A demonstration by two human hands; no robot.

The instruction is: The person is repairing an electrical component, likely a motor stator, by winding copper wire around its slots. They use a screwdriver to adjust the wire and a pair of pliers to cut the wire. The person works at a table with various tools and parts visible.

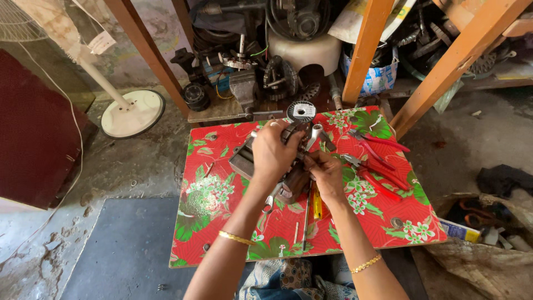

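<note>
centrally in the frame, the left hand lies clamped over the top of a grey metal motor assembly that rests on a small table covered in red floral cloth. the right hand sits just beside it at the assembly's right edge, fingers pinched together against the metal; whether a small part is held between them cannot be told. red-handled pliers lie to the right of the hands on the cloth, and a yellow-handled screwdriver lies just below the right hand. a round finned metal disc stands at the table's top edge, above the hands. in the upper left of the frame a white fan base stands on the concrete floor. along the top, a cluttered shelf holds motor parts between orange wooden legs.
</note>
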